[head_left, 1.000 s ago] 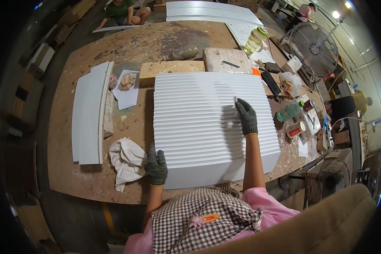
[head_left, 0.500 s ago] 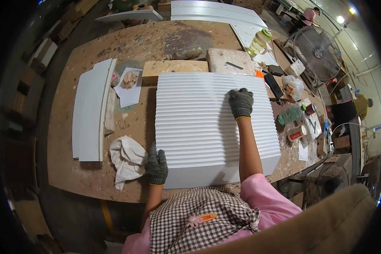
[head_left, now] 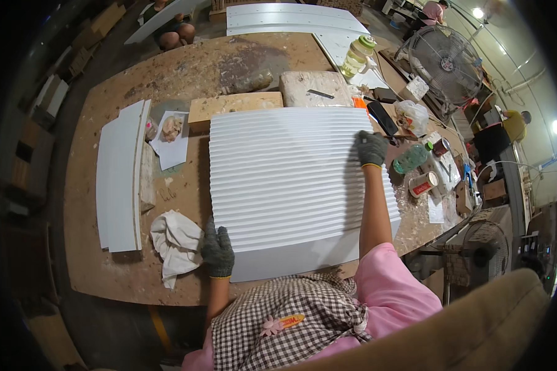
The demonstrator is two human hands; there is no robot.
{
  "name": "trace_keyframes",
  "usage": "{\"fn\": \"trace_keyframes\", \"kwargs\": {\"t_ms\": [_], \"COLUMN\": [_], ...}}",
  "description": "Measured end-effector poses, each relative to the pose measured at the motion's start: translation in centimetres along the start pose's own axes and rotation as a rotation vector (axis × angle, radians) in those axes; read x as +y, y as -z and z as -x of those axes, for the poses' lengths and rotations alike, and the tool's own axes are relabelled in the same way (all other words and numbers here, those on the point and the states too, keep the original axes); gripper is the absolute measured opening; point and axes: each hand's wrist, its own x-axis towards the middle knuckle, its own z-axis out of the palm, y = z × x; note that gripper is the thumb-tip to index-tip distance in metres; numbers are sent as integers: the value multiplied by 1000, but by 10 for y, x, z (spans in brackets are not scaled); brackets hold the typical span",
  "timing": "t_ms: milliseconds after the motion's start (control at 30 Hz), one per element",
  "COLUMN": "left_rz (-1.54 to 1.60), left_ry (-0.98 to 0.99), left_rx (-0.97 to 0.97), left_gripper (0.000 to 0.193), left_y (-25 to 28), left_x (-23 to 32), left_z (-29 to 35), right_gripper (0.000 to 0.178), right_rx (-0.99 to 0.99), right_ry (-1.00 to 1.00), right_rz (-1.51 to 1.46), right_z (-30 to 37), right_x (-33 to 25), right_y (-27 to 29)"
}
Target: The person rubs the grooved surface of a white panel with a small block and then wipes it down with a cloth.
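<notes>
Nearest, presses the gloved left hand [head_left: 218,250] on the near left corner of the ribbed white panel [head_left: 291,185], fingers loosely spread and flat, closed on nothing. Lies flat on the middle of the counter [head_left: 105,272], that panel, ribs running left to right, smooth strip along the near edge. Just left of the hand, a crumpled white rag [head_left: 176,244], touching the panel's corner.

Farther out, reaches the gloved right hand [head_left: 372,148] to the far right edge of the panel, palm down, fingers bent. Cannot tell whether anything sits under the glove.

To do this well: bear down steadily with the left hand so the panel cannot skate, run the right along the grooves and not across them, and lean in from the shoulder with even pressure near the edge.

Containers, right of the panel: an open tin with a red label [head_left: 422,183], contents not readable; a green bottle [head_left: 409,159] lying on its side just beside the right hand; a small dark can [head_left: 440,146] beyond. Farther still, a tied clear plastic bag [head_left: 412,114], filling unclear, and a capped translucent bottle [head_left: 357,55] holding yellowish liquid.

At the far edge of the panel, a wooden block [head_left: 232,106]; well to the left, flat white boards [head_left: 121,176].
</notes>
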Motion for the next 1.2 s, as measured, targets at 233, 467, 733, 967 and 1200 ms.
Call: {"fn": "trace_keyframes", "kwargs": {"t_ms": [233,467,733,967,1200], "left_rz": [6,-20,77,73,106], "left_ry": [-16,-20,0,56,68], "left_rx": [2,12,-3,3,-18], "left_gripper": [45,44,44,42,42], "left_y": [3,2,0,0,4], "left_x": [0,2,5,-6,2], "left_z": [0,2,-2,1,1], "right_gripper": [17,23,16,11,18], "right_rx": [1,-164,-212,-258,-149], "right_ry": [157,573,371,427,-40], "right_rz": [-169,-162,-600,-455,-261], "right_z": [-3,-31,-34,90,66], "right_x": [-31,-7,-49,-172,-5], "right_y": [23,30,15,77,68]}}
